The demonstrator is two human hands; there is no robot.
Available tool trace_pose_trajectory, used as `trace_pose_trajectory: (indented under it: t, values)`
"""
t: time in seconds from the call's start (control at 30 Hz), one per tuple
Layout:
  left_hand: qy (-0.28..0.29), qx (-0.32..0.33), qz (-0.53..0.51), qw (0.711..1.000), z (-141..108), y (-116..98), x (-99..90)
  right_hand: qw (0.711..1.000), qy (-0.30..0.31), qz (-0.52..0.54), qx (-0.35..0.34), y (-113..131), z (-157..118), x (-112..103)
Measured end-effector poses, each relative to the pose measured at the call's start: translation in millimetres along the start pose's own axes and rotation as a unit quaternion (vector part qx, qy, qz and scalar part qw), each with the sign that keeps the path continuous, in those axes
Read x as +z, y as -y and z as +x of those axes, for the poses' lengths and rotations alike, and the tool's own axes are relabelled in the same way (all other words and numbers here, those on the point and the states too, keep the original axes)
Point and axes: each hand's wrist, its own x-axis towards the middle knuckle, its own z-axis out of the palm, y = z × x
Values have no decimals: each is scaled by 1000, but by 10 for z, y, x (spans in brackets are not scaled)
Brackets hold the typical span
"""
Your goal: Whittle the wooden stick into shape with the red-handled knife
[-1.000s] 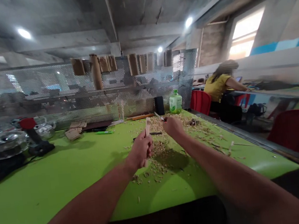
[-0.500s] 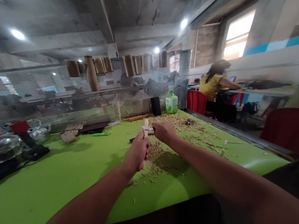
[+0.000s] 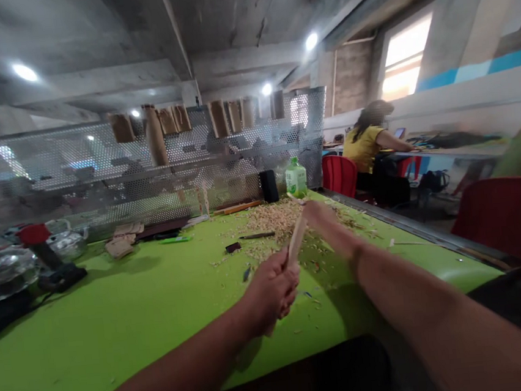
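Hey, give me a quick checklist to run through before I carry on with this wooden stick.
1. The left hand grip on the wooden stick: ok, closed around it.
2. Right hand holding a blade: cannot tell, blurred.
3. Right hand clear of the stick's far end: cannot tell, they overlap in view.
4. Wood shavings under the hands: not ok, loose across the table.
5. Slim dark-handled tool: ok, lying apart from both hands.
6. Seated person: ok, at another table.

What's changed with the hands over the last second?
The left hand has drawn back toward the person, still gripping the wooden stick, now tilted toward the right hand, which has swung forward and rightward, too blurred to tell what it holds. The wood shavings and plastic bottle stayed put.
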Motion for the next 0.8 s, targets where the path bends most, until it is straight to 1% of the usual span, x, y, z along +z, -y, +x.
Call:
trace_pose_trajectory:
  t: [0.03, 0.1, 0.2, 0.3, 0.4, 0.47, 0.6, 0.7, 0.8]
  values:
    - [9, 10, -5, 1000, 13, 15, -9, 1000, -13, 5, 27, -68, 60, -19]
    - [-29, 22, -9, 999, 80, 28, -90, 999, -43, 12, 17, -82, 104, -13]
    - [-90, 16, -9, 996, 206, 21, -264, 996, -61, 28, -57, 144, -20, 84]
    - [-135, 35, -6, 990, 272, 3, -350, 987, -68, 30, -142, 401, -261, 174]
    - [-147, 52, -15, 988, 288, -8, -354, 973, -51, 3, -224, 516, -469, 199]
    - [-137, 57, -19, 989, 292, -4, -354, 966, -44, -20, -254, 539, -551, 196]
    - [-128, 51, -9, 990, 310, 10, -355, 961, -44, -58, -268, 564, -611, 186]
    - [-151, 47, 14, 987, 315, -4, -327, 961, -53, -69, -262, 579, -623, 185]
    - [-171, 27, 30, 984, 300, -36, -278, 960, -52, -80, -262, 590, -611, 191]
